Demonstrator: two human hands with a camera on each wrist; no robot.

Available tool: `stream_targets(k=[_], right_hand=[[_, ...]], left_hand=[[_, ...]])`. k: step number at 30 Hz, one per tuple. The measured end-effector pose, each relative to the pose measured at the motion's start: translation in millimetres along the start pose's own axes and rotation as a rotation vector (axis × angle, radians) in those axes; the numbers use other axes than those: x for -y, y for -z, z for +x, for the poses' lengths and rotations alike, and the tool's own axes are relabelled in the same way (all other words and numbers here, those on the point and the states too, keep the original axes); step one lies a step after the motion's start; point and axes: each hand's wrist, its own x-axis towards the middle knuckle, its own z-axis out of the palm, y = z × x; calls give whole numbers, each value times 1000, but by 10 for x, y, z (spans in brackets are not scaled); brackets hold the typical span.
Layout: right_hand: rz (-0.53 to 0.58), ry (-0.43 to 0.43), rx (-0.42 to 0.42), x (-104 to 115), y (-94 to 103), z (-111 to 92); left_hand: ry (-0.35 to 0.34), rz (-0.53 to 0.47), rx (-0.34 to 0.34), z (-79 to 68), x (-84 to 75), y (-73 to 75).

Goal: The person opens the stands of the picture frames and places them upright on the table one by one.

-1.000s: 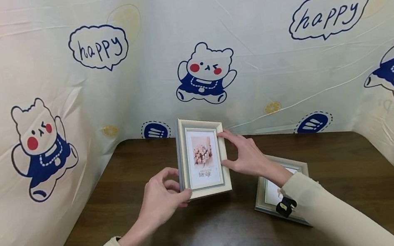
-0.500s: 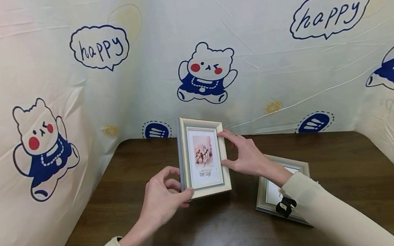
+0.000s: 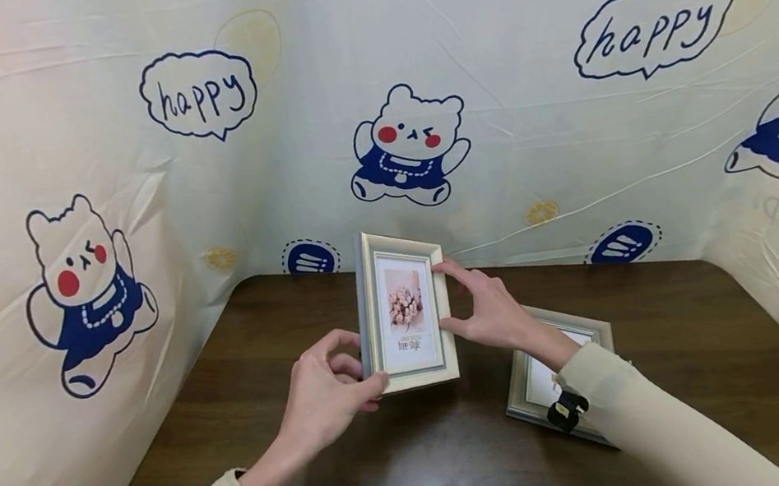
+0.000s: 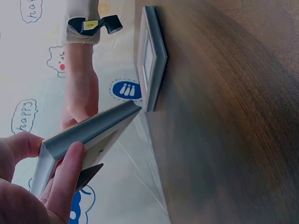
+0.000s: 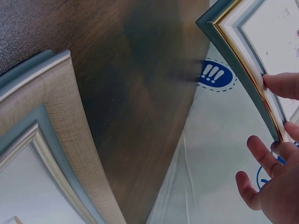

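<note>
Both hands hold a cream and blue-grey picture frame point(image 3: 408, 307) tilted up above the brown table. Its front, with a pink bouquet print and "free style" lettering, faces the head camera. My left hand point(image 3: 324, 389) grips the lower left corner, thumb on the front. In the left wrist view, fingers point(image 4: 67, 182) reach behind the frame, near a dark stand flap point(image 4: 88, 177) sticking out from its back. Along the right edge, my right hand point(image 3: 488, 308) pinches the border; the right wrist view shows two of its fingers point(image 5: 261, 154) spread off the frame.
A second picture frame point(image 3: 520, 403) lies face up on the table point(image 3: 406, 465) at the right, partly hidden under the right forearm. A white cloth point(image 3: 531, 132) printed with bears and "happy" bubbles surrounds the table at the back and sides.
The held frame has shifted slightly to the right and turned a little, showing more of its left side. Both hands keep their grip and move with it. The second frame stays put.
</note>
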Motion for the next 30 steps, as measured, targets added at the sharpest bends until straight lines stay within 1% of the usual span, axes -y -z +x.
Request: stream_targets(k=[4,12,24,27,30], right_hand=[[4,-7,0,2,3,-9],[4,-74,14,28,6,-25],[-13,-98,3,63,79,-29],[-22,-99,-11,61,96,-26],[-25,-80,-43,57,109,-14]], left_hand=[[1,4,-3,1,-8,-18],[5,13,0,-12,-7,-45],[4,18,-19,-21,-9,-57],[2,17,-21,-24,-4,-59],[2,16,-24,-27,0,-62]])
